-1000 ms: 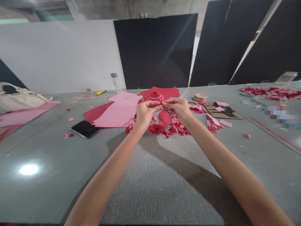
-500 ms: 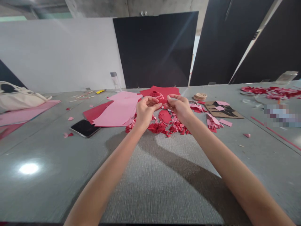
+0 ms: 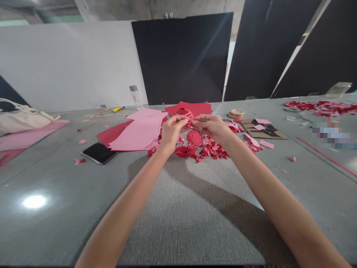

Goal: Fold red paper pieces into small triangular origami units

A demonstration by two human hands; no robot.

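My left hand (image 3: 172,131) and my right hand (image 3: 212,128) meet fingertip to fingertip above the paper pieces. Between them is a small pinkish-red paper piece (image 3: 190,120), mostly covered by the fingers; both hands pinch it. Just behind the fingers stands a round red and pink folded-paper form (image 3: 182,111). Below my hands lie a flat red paper shape (image 3: 194,137), a pleated red paper piece (image 3: 185,151) and a heap of small folded red and pink pieces (image 3: 213,148).
Pink sheets (image 3: 139,131) and a phone (image 3: 99,153) lie to the left. Red sheets (image 3: 199,108) are behind. On the right are a brown board (image 3: 275,132) with pink slips and a wooden coaster-like stack (image 3: 236,113). A bottle (image 3: 135,96) stands at the back.
My hands have come closer together, the right fingertips moving left to meet the left ones at the small paper piece. The view has shifted slightly.
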